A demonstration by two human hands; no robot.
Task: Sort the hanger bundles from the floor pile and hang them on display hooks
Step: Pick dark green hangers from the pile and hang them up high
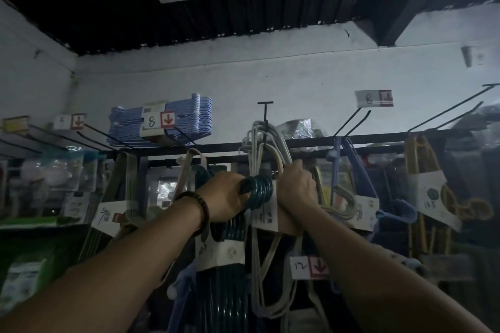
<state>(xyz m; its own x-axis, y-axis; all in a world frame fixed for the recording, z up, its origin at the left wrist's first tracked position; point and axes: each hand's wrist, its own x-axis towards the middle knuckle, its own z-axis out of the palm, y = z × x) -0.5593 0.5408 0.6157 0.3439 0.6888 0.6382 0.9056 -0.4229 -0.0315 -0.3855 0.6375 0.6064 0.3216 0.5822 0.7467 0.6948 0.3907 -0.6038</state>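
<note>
Up high, the person's left grip [226, 196] is closed round the curly tops of a dark green hanger bundle [258, 189]. The bundle hangs down below the grip and has a white paper band round it. It is held up near the rail [221, 147], but it does not look to be on a hook yet. Just beside it, the right grip [296, 184] is curled round the pale hangers [259, 143] that seem to hang on the long display hook [265, 113], maybe to make room. Other bundles are up already: blue ones [349, 159] and yellow ones [424, 159] on hooks to the right. A blue pack [162, 121] lies on top. So a good part of the job looks done. The green bundle has yet to go on. The floor pile is out of sight, so no one can tell how much is left
</note>
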